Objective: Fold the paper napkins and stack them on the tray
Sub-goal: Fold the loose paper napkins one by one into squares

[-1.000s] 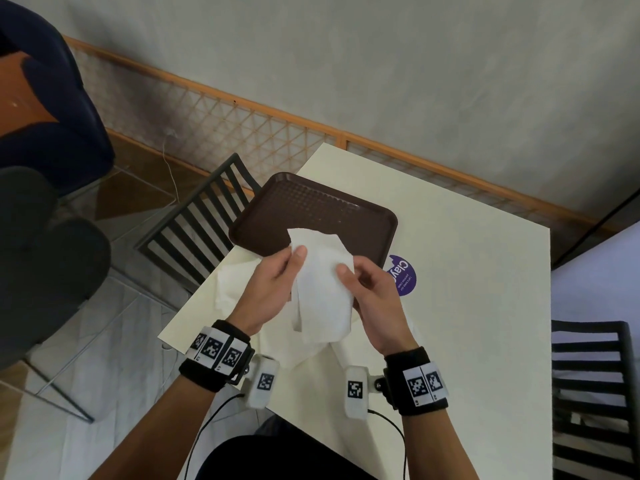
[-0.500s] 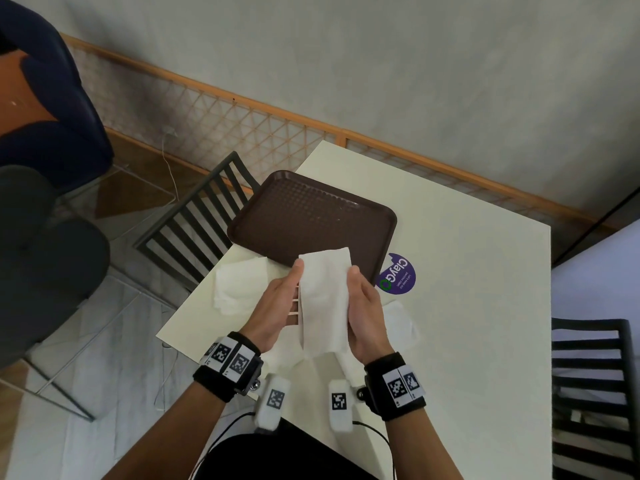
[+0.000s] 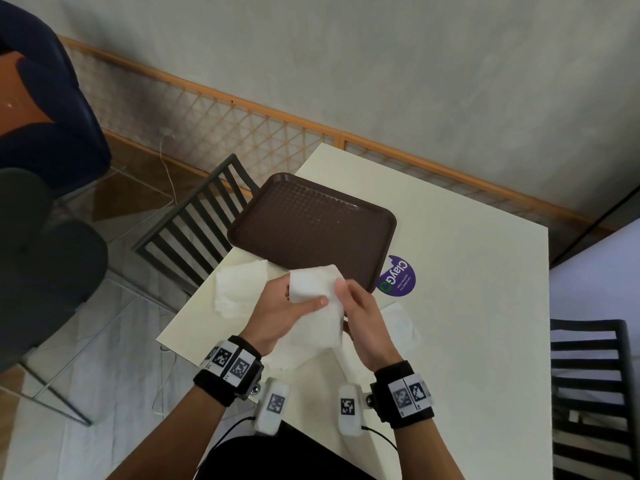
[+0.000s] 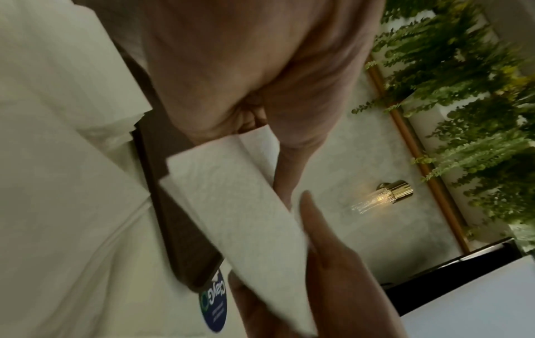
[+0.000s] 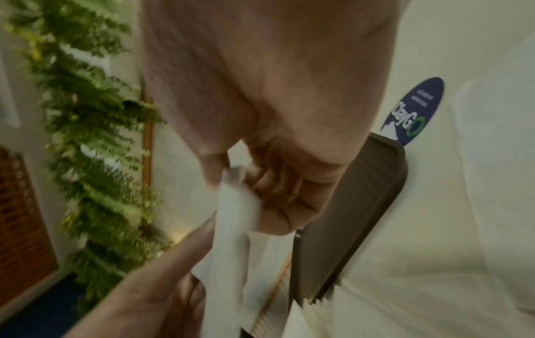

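I hold a white paper napkin (image 3: pixel 317 292), folded into a narrow strip, above the table's near edge, just in front of the brown tray (image 3: pixel 311 226). My left hand (image 3: pixel 304 305) grips its left side with the thumb laid across the front. My right hand (image 3: pixel 349 296) pinches its right edge. In the left wrist view the napkin (image 4: pixel 240 217) shows doubled layers beside the tray's rim (image 4: pixel 173 217). The right wrist view is blurred, with the napkin (image 5: pixel 234 217) pinched in curled fingers. Nothing lies on the tray.
Loose unfolded napkins lie on the cream table (image 3: pixel 467 306): a pile at the left (image 3: pixel 239 289), one at the right (image 3: pixel 401 323), one under my hands (image 3: pixel 294 355). A purple sticker (image 3: pixel 398 277) sits beside the tray. Dark slatted chairs stand left (image 3: pixel 194 230) and right (image 3: pixel 588 393).
The opened napkin was folded lengthwise into a narrow strip between my hands. My left thumb has since moved across its front, and the hands have drawn closer together.
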Motion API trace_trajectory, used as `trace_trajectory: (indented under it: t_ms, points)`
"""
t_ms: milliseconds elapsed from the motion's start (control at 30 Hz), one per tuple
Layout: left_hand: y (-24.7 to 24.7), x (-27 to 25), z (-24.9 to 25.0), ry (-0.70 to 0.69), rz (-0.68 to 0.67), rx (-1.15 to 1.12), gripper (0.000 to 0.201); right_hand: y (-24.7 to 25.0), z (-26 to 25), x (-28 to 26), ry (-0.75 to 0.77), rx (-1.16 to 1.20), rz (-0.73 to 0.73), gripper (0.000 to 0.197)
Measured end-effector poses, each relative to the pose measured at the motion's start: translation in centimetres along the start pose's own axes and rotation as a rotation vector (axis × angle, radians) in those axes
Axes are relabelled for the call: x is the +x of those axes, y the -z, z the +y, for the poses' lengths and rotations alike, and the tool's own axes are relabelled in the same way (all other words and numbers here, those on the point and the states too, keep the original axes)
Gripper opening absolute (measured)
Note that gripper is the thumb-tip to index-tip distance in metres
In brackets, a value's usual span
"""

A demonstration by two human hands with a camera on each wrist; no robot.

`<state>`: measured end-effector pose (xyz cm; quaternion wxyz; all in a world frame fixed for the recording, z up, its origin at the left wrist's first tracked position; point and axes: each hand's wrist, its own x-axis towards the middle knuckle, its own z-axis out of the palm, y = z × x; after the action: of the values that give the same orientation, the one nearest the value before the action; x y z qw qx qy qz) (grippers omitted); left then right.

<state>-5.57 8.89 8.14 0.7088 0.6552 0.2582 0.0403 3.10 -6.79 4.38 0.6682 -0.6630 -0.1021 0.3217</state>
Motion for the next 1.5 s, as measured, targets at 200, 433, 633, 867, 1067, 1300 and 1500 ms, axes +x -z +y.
trace_trajectory:
  t_ms: [200,433,633,867,1067,1300,1500]
  points:
    - [2.3,-0.7,2.6,-0.249,-0.006,0.066,0.026,1.7,-1.8,-0.1,0.225,0.131,-0.03,0.011]
    - [4.1,-0.7,2.7,-0.412,-0.059,0.236,0.032,1.6,-2.7,0.5,0.226,0.254,0.048,0.046]
    - [4.0,-1.5,2.8,-0.474,-0.073,0.284,0.031,0.7,-2.4,0.8,0.114,0.285,0.027,0.035]
    - [4.0,-1.7,2.3,-0.556,-0.059,0.433,0.041,0.3,-3.2,0.8,0.063,0.169,-0.028,0.02]
    - [3.6,-2.1,2.1,-0.553,-0.036,0.446,0.034,-2.1,-3.2,0.6,0.346,-0.437,-0.152,0.035]
    - [4.1,-2.1,0.2,-0.472,0.258,0.405,0.024,-2.6,-0.8,2.1,0.311,-0.395,0.0,0.045]
    - [4.7,-1.2,-4.0,-0.28,0.388,0.472,0.018,-4.5,2.9,3.8,0.171,-0.419,0.18,0.033]
